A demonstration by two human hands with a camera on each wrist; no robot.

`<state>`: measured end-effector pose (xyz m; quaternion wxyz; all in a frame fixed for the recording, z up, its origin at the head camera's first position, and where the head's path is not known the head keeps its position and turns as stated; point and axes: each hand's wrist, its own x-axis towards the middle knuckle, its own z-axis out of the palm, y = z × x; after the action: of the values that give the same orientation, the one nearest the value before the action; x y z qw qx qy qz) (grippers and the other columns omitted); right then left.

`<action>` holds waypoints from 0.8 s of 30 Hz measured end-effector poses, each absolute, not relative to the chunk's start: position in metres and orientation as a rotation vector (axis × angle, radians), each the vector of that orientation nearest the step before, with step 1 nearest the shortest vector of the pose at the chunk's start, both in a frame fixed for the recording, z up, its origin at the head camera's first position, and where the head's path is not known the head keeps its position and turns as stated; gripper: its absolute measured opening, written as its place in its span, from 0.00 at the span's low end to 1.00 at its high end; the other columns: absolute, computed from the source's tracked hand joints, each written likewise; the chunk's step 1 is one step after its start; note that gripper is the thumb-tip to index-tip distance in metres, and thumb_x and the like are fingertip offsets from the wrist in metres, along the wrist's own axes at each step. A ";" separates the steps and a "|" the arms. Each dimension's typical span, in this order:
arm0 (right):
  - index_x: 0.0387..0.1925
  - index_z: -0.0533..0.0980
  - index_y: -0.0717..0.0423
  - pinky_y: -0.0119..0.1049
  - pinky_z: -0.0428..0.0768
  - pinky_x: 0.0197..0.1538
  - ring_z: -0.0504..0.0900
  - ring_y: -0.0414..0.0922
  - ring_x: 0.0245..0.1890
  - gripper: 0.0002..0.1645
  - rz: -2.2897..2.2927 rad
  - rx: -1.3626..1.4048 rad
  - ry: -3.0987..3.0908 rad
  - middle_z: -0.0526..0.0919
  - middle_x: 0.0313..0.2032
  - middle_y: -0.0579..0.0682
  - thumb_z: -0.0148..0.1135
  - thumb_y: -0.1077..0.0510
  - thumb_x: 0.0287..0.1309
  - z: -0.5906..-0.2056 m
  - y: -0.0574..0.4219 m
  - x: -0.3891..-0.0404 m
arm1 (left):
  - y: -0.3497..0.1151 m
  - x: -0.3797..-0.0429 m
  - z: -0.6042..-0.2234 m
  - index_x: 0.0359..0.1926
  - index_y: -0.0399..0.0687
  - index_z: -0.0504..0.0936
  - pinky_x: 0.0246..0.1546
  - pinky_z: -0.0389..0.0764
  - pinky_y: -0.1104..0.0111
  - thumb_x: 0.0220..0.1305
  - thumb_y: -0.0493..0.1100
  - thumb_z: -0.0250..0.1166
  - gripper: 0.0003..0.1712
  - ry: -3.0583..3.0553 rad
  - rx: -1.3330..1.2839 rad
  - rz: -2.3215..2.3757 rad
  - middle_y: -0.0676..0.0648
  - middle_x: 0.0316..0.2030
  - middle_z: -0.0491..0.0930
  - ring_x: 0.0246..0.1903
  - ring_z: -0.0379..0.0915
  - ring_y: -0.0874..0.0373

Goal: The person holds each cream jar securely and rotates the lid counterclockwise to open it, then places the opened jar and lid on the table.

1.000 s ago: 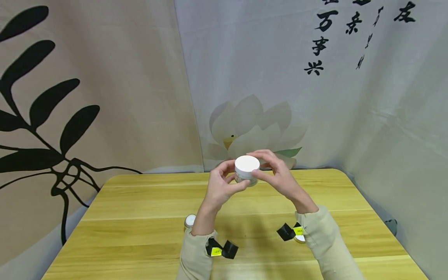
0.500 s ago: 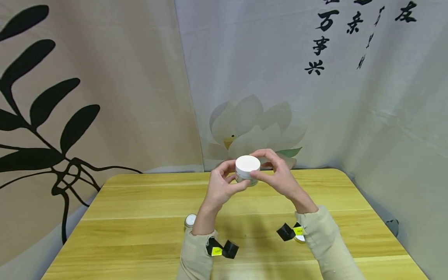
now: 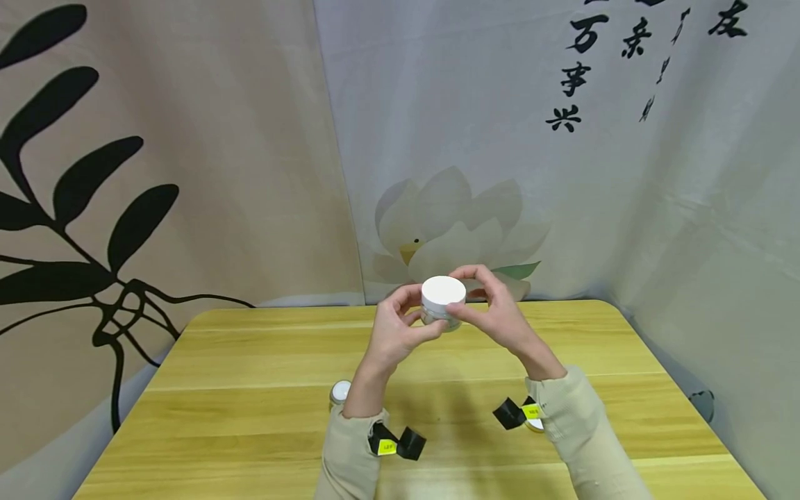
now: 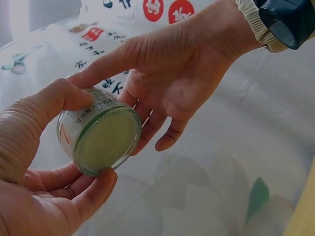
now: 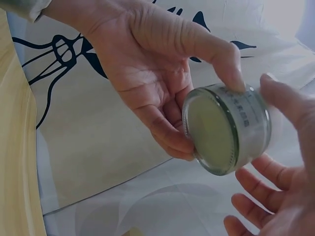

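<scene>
A small glass jar with a white lid (image 3: 444, 290) is held up in the air above the far part of the table. My left hand (image 3: 390, 332) grips the glass body from the left, its thumb over the printed label (image 4: 101, 105). Seen from below in the left wrist view, the jar's base (image 4: 108, 140) looks pale green. From the right, my right hand (image 3: 500, 316) pinches the lid's edge between thumb and fingers. In the right wrist view the jar (image 5: 224, 128) is tilted, and the right hand (image 5: 290, 191) is at its lid end.
Another small jar with a white lid (image 3: 340, 391) stands on the wooden table (image 3: 250, 389), partly behind the left forearm. A white-topped round thing (image 3: 535, 424) shows under the right sleeve. A printed curtain (image 3: 437, 104) hangs behind the table's far edge.
My right thumb and fingers have shifted slightly around the lid's edge. The left hand keeps its grip, and the jar stays at nearly the same place.
</scene>
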<state>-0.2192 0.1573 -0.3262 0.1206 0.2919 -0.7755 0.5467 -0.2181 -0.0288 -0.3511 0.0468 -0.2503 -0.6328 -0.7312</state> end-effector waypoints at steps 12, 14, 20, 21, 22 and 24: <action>0.61 0.68 0.61 0.40 0.71 0.49 0.68 0.45 0.51 0.27 1.521 0.957 -2.279 0.70 0.56 0.56 0.57 0.55 0.62 -0.327 0.158 -0.218 | -0.029 -0.218 -0.352 0.51 0.26 0.72 0.48 0.75 0.66 0.45 0.25 0.67 0.28 -1.919 -0.771 -2.246 0.37 0.47 0.73 0.45 0.70 0.55; 0.59 0.69 0.61 0.45 0.70 0.50 0.68 0.47 0.52 0.28 1.534 0.928 -2.268 0.71 0.55 0.56 0.60 0.53 0.60 -0.328 0.157 -0.218 | -0.029 -0.218 -0.352 0.51 0.26 0.72 0.48 0.75 0.66 0.44 0.25 0.67 0.28 -1.919 -0.771 -2.246 0.37 0.47 0.73 0.44 0.70 0.55; 0.51 0.71 0.62 0.53 0.68 0.51 0.69 0.46 0.51 0.25 1.589 0.854 -2.238 0.72 0.51 0.55 0.67 0.57 0.53 -0.330 0.154 -0.219 | -0.030 -0.218 -0.352 0.50 0.26 0.72 0.47 0.75 0.67 0.44 0.26 0.67 0.28 -1.929 -0.760 -2.233 0.37 0.47 0.73 0.44 0.70 0.55; 0.51 0.72 0.62 0.53 0.68 0.51 0.69 0.46 0.51 0.25 1.584 0.858 -2.238 0.72 0.51 0.55 0.66 0.57 0.53 -0.329 0.155 -0.219 | -0.030 -0.218 -0.352 0.51 0.26 0.72 0.47 0.75 0.66 0.44 0.25 0.67 0.28 -1.930 -0.759 -2.231 0.37 0.47 0.73 0.44 0.70 0.55; 0.52 0.72 0.62 0.52 0.68 0.50 0.68 0.45 0.51 0.24 1.573 0.868 -2.241 0.72 0.52 0.55 0.66 0.57 0.54 -0.329 0.155 -0.219 | -0.030 -0.218 -0.352 0.51 0.26 0.72 0.47 0.75 0.66 0.44 0.25 0.67 0.28 -1.930 -0.759 -2.231 0.37 0.47 0.73 0.44 0.70 0.55; 0.53 0.73 0.61 0.49 0.69 0.50 0.68 0.45 0.51 0.23 1.548 0.895 -2.250 0.72 0.53 0.54 0.63 0.57 0.57 -0.328 0.156 -0.219 | -0.031 -0.218 -0.352 0.51 0.26 0.72 0.48 0.75 0.65 0.44 0.25 0.67 0.28 -1.927 -0.762 -2.230 0.37 0.47 0.73 0.44 0.70 0.55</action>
<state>-0.2188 0.1556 -0.3284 0.1331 0.3086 -0.7759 0.5339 -0.2180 -0.0311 -0.3518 0.0486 -0.2501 -0.6322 -0.7317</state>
